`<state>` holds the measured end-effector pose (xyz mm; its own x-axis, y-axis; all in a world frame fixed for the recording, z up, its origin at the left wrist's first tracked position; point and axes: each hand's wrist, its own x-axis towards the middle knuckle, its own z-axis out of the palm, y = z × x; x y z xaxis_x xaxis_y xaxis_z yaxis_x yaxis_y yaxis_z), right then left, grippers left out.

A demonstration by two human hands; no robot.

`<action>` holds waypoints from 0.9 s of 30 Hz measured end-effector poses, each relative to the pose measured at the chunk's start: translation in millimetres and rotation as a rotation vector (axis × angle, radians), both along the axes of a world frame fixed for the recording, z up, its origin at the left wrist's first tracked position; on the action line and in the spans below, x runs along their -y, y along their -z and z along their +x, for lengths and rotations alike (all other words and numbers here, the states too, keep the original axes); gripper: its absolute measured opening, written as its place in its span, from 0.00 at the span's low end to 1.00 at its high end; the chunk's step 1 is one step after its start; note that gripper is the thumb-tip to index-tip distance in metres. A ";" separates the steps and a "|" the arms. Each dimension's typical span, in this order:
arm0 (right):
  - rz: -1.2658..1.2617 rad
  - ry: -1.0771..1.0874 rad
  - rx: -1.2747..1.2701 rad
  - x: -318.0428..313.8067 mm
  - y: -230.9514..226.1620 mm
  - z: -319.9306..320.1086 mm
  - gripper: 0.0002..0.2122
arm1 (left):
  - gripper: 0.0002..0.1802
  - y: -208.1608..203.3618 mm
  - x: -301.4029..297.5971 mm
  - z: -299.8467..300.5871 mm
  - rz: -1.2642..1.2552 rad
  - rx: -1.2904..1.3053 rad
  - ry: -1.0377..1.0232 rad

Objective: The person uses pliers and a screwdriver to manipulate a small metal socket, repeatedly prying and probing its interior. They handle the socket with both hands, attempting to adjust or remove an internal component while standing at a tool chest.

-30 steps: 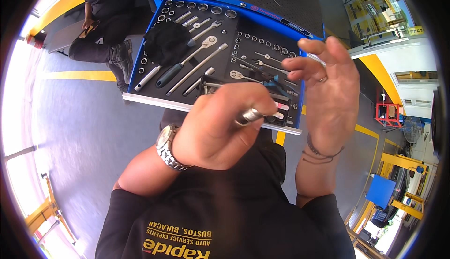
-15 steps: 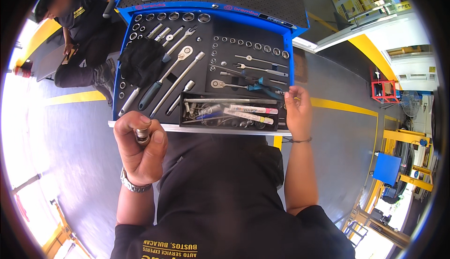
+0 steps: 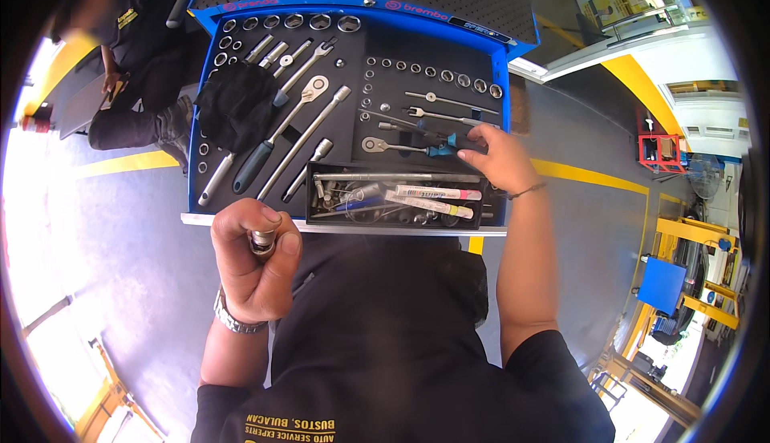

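My left hand [image 3: 258, 262] is closed in front of the drawer, pinching a small shiny metal socket [image 3: 262, 240] between thumb and fingers. Over the right part of the open tool drawer [image 3: 341, 114], my right hand [image 3: 504, 161] reaches in with thumb and fingers apart. Its fingertips are at the blue handles of a pair of pliers [image 3: 443, 145], partly covering them; a firm grip does not show. Beside the pliers lie a small ratchet [image 3: 389, 146] and a flex-head handle [image 3: 441, 115].
A black tray [image 3: 313, 217] of loose bits and markers sits at the drawer's front. Large ratchet [image 3: 293, 118], extension bar [image 3: 309, 134], black cloth [image 3: 237, 106] and rows of sockets [image 3: 321, 22] fill the left side. Another person [image 3: 140, 58] sits at the far left.
My right hand has moved left and away from me, from the drawer's right edge to the pliers' handles. My left hand, still holding the socket, has shifted slightly right and nearer.
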<state>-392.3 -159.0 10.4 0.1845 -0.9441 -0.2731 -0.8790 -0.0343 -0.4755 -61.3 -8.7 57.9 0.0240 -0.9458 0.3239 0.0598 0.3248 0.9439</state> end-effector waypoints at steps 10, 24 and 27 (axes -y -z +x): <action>0.259 -0.025 -0.103 43.1 9.1 14.2 0.22 | 0.21 3.4 1.9 -14.5 -0.010 -0.031 0.082; -0.359 0.139 1.155 3.4 -27.8 31.7 0.14 | 0.19 -39.2 15.5 -28.3 -0.228 0.123 0.187; -0.547 0.004 1.355 -22.4 -85.1 21.1 0.18 | 0.19 -45.8 15.7 -31.2 -0.268 0.151 0.158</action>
<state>-371.2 -136.6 95.5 0.0002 -0.8718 0.4899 0.2212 -0.4777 -0.8502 -92.4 -24.4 103.7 -0.1836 -0.8149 0.5498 -0.0050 0.5600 0.8284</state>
